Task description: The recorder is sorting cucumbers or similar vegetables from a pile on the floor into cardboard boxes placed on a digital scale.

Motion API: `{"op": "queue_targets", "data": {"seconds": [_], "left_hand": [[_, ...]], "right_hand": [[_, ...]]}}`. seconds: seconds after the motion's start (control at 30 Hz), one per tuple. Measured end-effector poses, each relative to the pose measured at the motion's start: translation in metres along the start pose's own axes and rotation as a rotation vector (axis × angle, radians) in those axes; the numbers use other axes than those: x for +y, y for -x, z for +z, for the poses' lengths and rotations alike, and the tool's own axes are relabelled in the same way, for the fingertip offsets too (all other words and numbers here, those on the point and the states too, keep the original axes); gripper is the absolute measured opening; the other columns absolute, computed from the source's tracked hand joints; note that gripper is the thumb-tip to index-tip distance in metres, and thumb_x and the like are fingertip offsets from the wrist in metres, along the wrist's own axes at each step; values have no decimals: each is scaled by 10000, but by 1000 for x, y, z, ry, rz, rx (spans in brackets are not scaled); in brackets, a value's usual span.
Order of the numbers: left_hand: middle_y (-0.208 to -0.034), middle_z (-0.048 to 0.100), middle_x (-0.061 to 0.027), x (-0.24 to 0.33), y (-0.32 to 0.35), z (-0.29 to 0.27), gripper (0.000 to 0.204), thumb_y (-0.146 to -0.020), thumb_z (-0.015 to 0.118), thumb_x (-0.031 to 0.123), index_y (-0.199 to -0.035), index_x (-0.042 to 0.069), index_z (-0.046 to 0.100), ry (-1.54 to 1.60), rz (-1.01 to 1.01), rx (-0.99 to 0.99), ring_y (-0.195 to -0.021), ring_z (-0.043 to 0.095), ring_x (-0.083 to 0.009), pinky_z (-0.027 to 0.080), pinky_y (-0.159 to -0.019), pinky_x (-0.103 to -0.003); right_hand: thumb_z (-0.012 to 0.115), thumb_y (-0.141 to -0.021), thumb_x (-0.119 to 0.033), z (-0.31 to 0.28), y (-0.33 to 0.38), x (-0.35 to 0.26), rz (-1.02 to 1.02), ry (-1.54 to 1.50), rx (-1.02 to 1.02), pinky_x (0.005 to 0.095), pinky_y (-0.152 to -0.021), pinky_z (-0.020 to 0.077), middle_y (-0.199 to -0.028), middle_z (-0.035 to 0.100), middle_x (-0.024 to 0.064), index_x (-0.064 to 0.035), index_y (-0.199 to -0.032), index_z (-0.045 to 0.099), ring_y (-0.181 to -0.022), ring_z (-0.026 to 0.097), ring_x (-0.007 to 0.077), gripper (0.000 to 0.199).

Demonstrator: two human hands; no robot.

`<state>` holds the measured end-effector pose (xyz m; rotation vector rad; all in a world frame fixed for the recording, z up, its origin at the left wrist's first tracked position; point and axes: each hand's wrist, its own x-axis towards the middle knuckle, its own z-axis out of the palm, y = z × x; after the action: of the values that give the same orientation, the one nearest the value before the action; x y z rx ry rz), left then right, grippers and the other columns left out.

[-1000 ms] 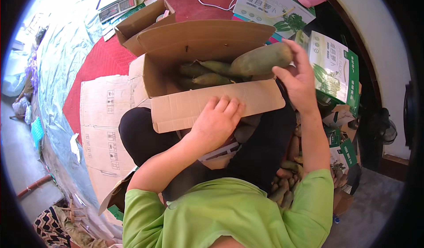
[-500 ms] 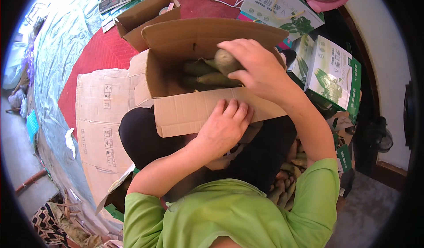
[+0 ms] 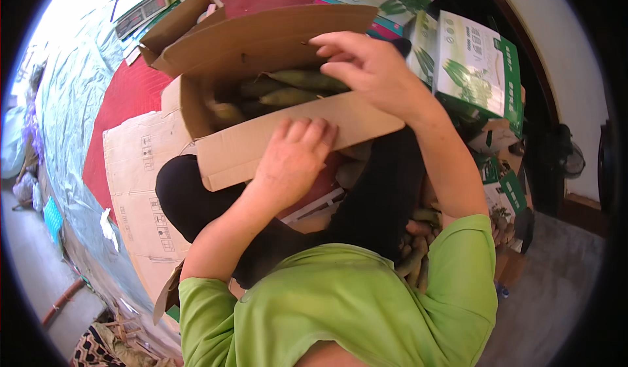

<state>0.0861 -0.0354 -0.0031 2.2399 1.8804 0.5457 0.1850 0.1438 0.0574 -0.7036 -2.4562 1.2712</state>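
Observation:
An open cardboard box [image 3: 294, 33] sits in front of me by my bent legs, its flaps folded outward. Inside lie several long green radishes [image 3: 288, 97], some with thin tail roots. One radish [image 3: 226, 110] at the box's left end looks blurred. My left hand [image 3: 291, 151] rests with its fingers laid across the near flap [image 3: 229, 154]; its thumb is mostly hidden. Over the right end of the box hovers my right hand [image 3: 366, 69], fingers bent and apart from the thumb, with nothing between them.
Printed white-and-green cartons [image 3: 477, 69] stand at the right, above a pile of loose root vegetables [image 3: 415, 256]. A smaller cardboard box [image 3: 176, 30] and a scale [image 3: 140, 7] are at the far left. Flattened cardboard [image 3: 137, 184] lies left of my knee.
My right hand has let go of the radish it held, which is now among those in the box. The whole view has shifted; my left hand stays on the near flap.

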Motion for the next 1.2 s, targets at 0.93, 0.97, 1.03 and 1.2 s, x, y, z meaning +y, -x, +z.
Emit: {"op": "queue_targets", "data": {"seconds": [0.93, 0.97, 1.03, 1.2], "left_hand": [[-1282, 548, -95, -12, 1, -9, 485, -780, 668, 107, -1255, 62, 580, 233, -42, -69, -1174, 522, -271, 397, -1004, -359], [-1279, 552, -96, -14, 1, -8, 475, -785, 665, 105, -1251, 62, 585, 247, -66, -57, -1182, 519, -267, 389, -1016, -366], [-1278, 556, -88, -17, 2, -7, 455, -800, 662, 110, -1248, 74, 595, 266, -105, -43, -1204, 508, -255, 367, -1046, -389], [-1288, 553, -78, -16, 2, -6, 454, -808, 666, 134, -1255, 98, 598, 249, -106, -61, -1217, 500, -261, 361, -1055, -405]], "right_hand": [[664, -809, -78, 142, 566, 289, 1399, 20, 329, 296, -598, 504, -792, 654, 101, 33, -1043, 627, -665, 623, 166, 262], [661, -798, -73, 154, 578, 283, 1407, -2, 297, 296, -577, 497, -768, 651, 90, 17, -983, 642, -656, 621, 155, 206], [658, -788, -68, 167, 590, 267, 1419, -29, 268, 297, -556, 491, -743, 647, 79, 1, -923, 657, -647, 618, 144, 152], [683, -746, -120, 172, 626, 232, 1555, 281, 545, 380, -691, 524, -796, 689, 137, -43, -811, 686, -774, 675, 292, 102]]}}
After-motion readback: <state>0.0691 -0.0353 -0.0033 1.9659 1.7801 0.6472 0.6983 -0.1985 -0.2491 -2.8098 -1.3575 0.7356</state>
